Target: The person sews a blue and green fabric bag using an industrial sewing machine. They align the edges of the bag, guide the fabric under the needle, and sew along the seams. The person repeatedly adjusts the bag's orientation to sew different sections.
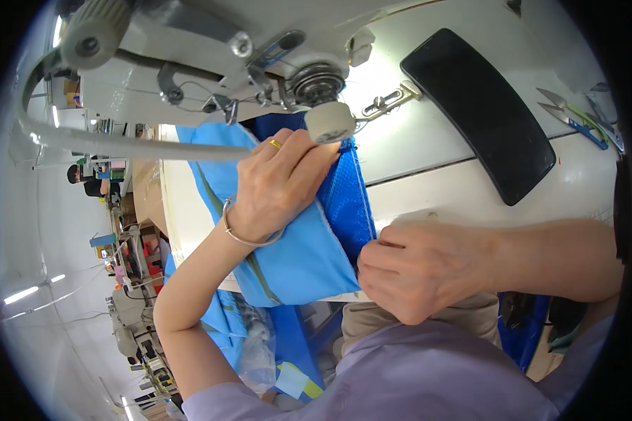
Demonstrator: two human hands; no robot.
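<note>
Two hands work one piece of blue fabric at a sewing machine. The fingers of the left hand lie together, flat and pressed down on the light blue part of the cloth, their tips close under the machine's head beside a small cream knob. A gold ring sits on one finger and a thin bangle circles the wrist. The right hand is closed, its fingers curled and pinched on the near edge of the fabric where the darker blue panel ends.

The fabric lies on the white tabletop, running from under the needle area back towards the person and spilling over the near edge. It looks thin, light and limp, likely a smooth synthetic that would slide easily, so a flat palm on top and a pinch at the hem or seam seem the sound places to hold it. It has a pale sky-blue panel with a grey-green stripe, joined to a deeper royal-blue panel with a faint woven sheen and a white edge line.

Farther out on the tabletop, a black pad lies at an angle, and several scissors rest near the far right corner.
</note>
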